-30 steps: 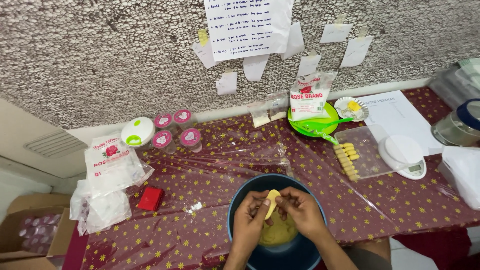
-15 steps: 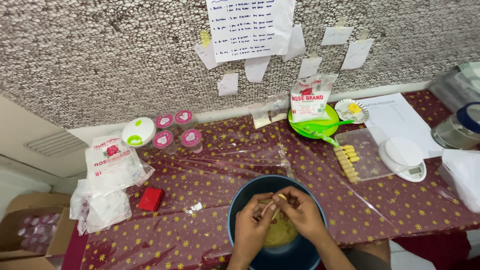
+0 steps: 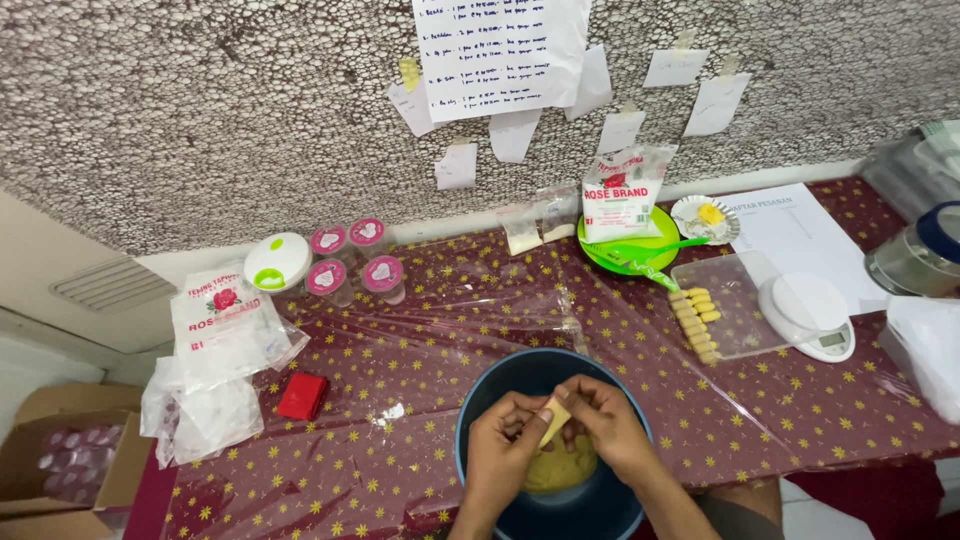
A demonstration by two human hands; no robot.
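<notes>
While a second ago the pale dough piece [image 3: 555, 420] stood raised and upright between the fingertips, it now sits lower and tilted, pinched by both the left hand [image 3: 503, 445] and right hand [image 3: 607, 430] over the dark blue bowl [image 3: 480, 400] (more dough lies inside), suggesting shaping continues; finished yellow pieces [image 3: 695, 322] line the clear tray [image 3: 735, 300] nearby.

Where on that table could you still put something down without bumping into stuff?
The widest bare stretch of tablecloth lies between the pink-lidded cups, the red box and the blue bowl. Another lies right of the bowl, below the clear tray and white scale. The back right, around the green plate, is crowded.
</notes>
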